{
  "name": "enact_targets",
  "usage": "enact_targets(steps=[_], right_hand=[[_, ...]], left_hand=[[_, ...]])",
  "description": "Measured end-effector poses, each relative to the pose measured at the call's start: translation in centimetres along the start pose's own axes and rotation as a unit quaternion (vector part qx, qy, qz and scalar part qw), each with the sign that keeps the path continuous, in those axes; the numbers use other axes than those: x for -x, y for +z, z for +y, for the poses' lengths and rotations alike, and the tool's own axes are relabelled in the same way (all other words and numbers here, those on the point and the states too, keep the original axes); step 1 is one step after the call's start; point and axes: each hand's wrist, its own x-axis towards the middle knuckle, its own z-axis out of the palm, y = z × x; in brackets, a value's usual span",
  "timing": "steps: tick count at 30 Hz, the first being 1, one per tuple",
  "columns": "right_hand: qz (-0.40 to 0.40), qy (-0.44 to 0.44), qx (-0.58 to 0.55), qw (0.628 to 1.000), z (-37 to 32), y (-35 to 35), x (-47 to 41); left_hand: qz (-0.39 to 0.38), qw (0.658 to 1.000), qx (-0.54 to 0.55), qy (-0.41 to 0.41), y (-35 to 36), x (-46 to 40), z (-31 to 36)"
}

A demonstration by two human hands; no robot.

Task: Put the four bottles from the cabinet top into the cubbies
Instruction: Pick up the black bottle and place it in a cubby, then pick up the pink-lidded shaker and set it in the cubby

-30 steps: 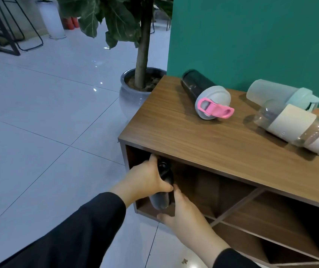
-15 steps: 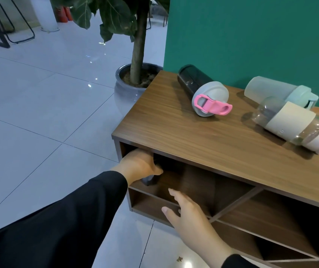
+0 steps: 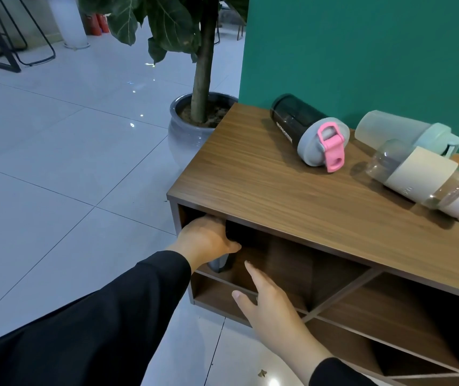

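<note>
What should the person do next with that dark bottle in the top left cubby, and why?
Probably let go and draw the left hand out. The dark bottle already stands upright inside the top left cubby, and the right hand is open and off it.

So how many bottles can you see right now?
4. Three lie on the cabinet top: the dark bottle with pink lid, the mint-lidded one, the cream-sleeved one. A fourth dark bottle is in the left hand, inside the upper-left cubby.

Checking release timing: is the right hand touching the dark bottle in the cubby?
Apart. The head view shows the right hand open below the dark bottle, with bare shelf wood between them; only the left hand grips it.
</note>
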Motion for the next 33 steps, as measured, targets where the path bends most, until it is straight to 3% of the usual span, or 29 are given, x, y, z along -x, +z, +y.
enact_targets(steps=[11, 14, 17, 21, 24, 28, 30, 33], right_hand=[[0.006, -0.010, -0.003, 1.000, -0.2, 0.0, -0.6], [0.017, -0.011, -0.027, 0.999, -0.3, -0.2, -0.3], [0.058, -0.025, -0.024, 0.998, -0.2, -0.5, 0.8], [0.138, -0.097, 0.004, 0.986, -0.9, -1.4, 4.0], [0.222, -0.190, 0.008, 0.956, -2.8, -4.5, 6.6], [0.336, -0.269, 0.045, 0.902, -6.4, -12.7, 5.7], [0.393, -0.243, 0.129, 0.877, -8.0, -17.4, 3.1], [0.367, -0.113, 0.267, 0.884, -9.3, -23.5, -2.3]], left_hand=[[0.034, 0.999, 0.026, -0.006, 0.7, 0.9, 0.8], [0.130, 0.989, 0.067, 0.027, 1.1, 2.6, 0.7], [0.258, 0.956, 0.120, 0.069, 2.3, 6.2, 0.3], [0.306, 0.935, 0.170, 0.056, 3.0, 10.1, 1.2], [0.250, 0.927, 0.279, -0.019, 2.5, 12.2, 4.1], [0.118, 0.884, 0.437, -0.116, 3.8, 13.6, 7.2], [0.059, 0.893, 0.427, -0.128, 4.6, 13.7, 7.4], [0.036, 0.911, 0.392, -0.121, 4.8, 13.1, 6.8]])
